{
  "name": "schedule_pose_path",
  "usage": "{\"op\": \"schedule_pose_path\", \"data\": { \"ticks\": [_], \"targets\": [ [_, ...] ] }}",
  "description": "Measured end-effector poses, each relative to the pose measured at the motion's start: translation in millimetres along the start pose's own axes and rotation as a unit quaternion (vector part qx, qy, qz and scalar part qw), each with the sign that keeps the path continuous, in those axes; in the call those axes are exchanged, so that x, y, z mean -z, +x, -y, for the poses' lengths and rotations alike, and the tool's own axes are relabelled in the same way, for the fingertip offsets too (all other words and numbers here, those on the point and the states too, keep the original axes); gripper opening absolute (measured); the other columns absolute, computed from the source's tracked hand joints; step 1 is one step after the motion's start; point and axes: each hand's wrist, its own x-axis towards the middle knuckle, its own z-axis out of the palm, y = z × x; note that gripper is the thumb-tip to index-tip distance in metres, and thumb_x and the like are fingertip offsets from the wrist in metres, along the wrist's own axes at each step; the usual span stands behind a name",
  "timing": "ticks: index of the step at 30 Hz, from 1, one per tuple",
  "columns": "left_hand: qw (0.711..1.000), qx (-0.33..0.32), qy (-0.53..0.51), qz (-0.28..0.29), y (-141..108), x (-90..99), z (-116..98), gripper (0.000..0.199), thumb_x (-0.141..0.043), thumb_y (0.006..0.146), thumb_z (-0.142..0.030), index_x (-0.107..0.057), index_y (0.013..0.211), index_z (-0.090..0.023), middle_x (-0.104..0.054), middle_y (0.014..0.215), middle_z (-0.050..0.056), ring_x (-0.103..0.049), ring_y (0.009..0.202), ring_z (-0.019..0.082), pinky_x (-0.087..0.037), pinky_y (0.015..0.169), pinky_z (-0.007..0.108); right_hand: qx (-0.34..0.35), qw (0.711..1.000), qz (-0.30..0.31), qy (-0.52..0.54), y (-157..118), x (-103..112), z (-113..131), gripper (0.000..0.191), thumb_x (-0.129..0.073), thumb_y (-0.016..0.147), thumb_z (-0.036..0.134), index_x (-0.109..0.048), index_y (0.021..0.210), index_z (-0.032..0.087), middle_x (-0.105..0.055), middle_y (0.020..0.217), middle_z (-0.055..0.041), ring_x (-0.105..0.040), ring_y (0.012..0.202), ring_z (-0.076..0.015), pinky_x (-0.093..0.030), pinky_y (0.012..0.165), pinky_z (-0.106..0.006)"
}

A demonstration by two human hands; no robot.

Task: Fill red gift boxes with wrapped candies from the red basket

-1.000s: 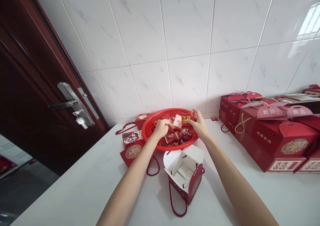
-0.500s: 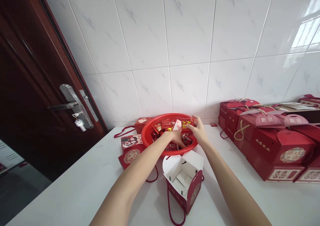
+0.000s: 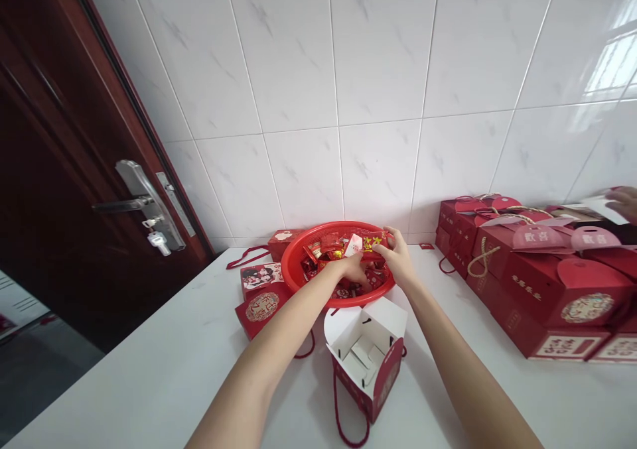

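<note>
A red plastic basket [image 3: 298, 273] holds many red-wrapped sweets and small packets. My left hand [image 3: 354, 270] reaches down among them, its fingers apart and partly hidden by the contents. In my right hand [image 3: 395, 253], at the basket's right side, is a red packet with gold characters [image 3: 373, 241], gripped between thumb and fingers. Beside it in the basket lies a pink and white packet [image 3: 353, 245]. Just in front of the basket stands an open red box [image 3: 388, 376] with a white inside and a dark red cord handle.
Closed red gift boxes [image 3: 552, 296] are stacked on the right. Red boxes [image 3: 259, 306] lie left of the basket. At the far right edge another person's hand [image 3: 624, 203] is at a white item. A door [image 3: 60, 170] with keys stands on the left.
My left hand has shifted slightly among the sweets, its fingers more visible. Another person's hand has appeared at the right edge. The view has tilted slightly.
</note>
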Motion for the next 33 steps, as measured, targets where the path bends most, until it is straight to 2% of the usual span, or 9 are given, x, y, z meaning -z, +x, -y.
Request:
{"op": "schedule_pose_path", "data": {
  "ticks": [4,7,11,15,17,20,25,30,33],
  "targets": [
    [0.999,0.04,0.036,-0.006,-7,18.1,-15,0.032,-0.086,0.035,-0.014,-0.068,0.06,-0.019,-0.062,0.054,-0.003,-0.061,0.055,0.022,-0.052,0.059,0.033,0.006,1.0,-0.02,0.005,2,1,-3,0.058,-0.067,0.065,0.033,-0.047,0.118,0.024,-0.068,0.103,-0.0049,-0.066,0.092,-0.0253,-0.055,0.078,-0.039],
    [0.997,0.031,0.027,-0.059,-17,33.4,-19,0.025,-0.079,0.046,-0.012,-0.073,0.07,-0.018,-0.067,0.062,-0.003,-0.064,0.065,0.021,-0.052,0.067,0.032,0.012,0.999,-0.034,0.009,3,2,-4,0.058,-0.065,0.065,0.034,-0.046,0.119,0.023,-0.068,0.104,-0.0058,-0.066,0.095,-0.0256,-0.055,0.081,-0.04],
    [0.99,0.02,-0.005,-0.137,-37,43.8,-14,0.03,-0.067,0.056,-0.01,-0.076,0.084,-0.016,-0.073,0.078,0.001,-0.067,0.075,0.022,-0.051,0.071,0.032,0.018,0.999,-0.029,0.013,2,2,-2,0.056,-0.066,0.065,0.036,-0.046,0.116,0.023,-0.068,0.106,-0.0072,-0.066,0.097,-0.0263,-0.055,0.081,-0.041],
    [0.982,-0.001,-0.038,-0.184,-50,44.1,-11,0.026,-0.067,0.061,-0.015,-0.076,0.085,-0.017,-0.076,0.091,0.005,-0.067,0.086,0.023,-0.052,0.078,0.033,0.027,1.0,0.0,0.006,-2,1,2,0.04,-0.066,0.067,0.034,-0.053,0.103,0.023,-0.07,0.103,-0.0067,-0.067,0.095,-0.0267,-0.055,0.08,-0.041],
    [0.978,-0.012,-0.05,-0.201,-51,43.4,-12,0.02,-0.069,0.063,-0.02,-0.076,0.082,-0.018,-0.075,0.091,0.005,-0.067,0.091,0.024,-0.051,0.084,0.034,0.032,0.999,0.016,-0.002,-3,1,2,0.032,-0.067,0.066,0.032,-0.057,0.095,0.023,-0.071,0.101,-0.0064,-0.067,0.095,-0.0267,-0.055,0.081,-0.041],
    [0.974,-0.024,-0.066,-0.215,-50,42.9,-13,0.015,-0.071,0.065,-0.027,-0.074,0.076,-0.017,-0.074,0.085,0.005,-0.066,0.088,0.023,-0.049,0.087,0.036,0.033,0.999,0.034,-0.012,-3,2,2,0.031,-0.067,0.065,0.032,-0.059,0.093,0.022,-0.072,0.098,-0.0057,-0.067,0.093,-0.0267,-0.055,0.081,-0.041],
    [0.966,-0.048,-0.095,-0.236,-50,42.8,-13,0.021,-0.076,0.063,-0.032,-0.068,0.075,-0.017,-0.071,0.082,0.003,-0.065,0.084,0.021,-0.05,0.085,0.035,0.03,0.998,0.061,-0.016,-3,2,2,0.032,-0.067,0.065,0.031,-0.06,0.095,0.022,-0.073,0.099,-0.0057,-0.068,0.092,-0.0265,-0.056,0.08,-0.041],
    [0.953,-0.072,-0.121,-0.269,-51,42.3,-13,0.048,-0.078,0.063,-0.03,-0.066,0.108,-0.018,-0.069,0.091,0.003,-0.064,0.086,0.018,-0.052,0.081,0.032,0.027,0.997,0.066,-0.029,-4,3,3,0.036,-0.068,0.067,0.031,-0.061,0.101,0.022,-0.073,0.104,-0.0063,-0.067,0.097,-0.0269,-0.055,0.085,-0.042],
    [0.947,-0.095,-0.126,-0.281,-51,41.0,-15,0.045,-0.079,0.066,-0.032,-0.069,0.107,-0.016,-0.07,0.092,0.005,-0.065,0.087,0.02,-0.054,0.082,0.035,0.016,0.996,0.071,-0.041,-4,2,3,0.037,-0.07,0.068,0.035,-0.061,0.101,0.022,-0.072,0.102,-0.0058,-0.068,0.094,-0.0264,-0.054,0.084,-0.042]
  ]
}}
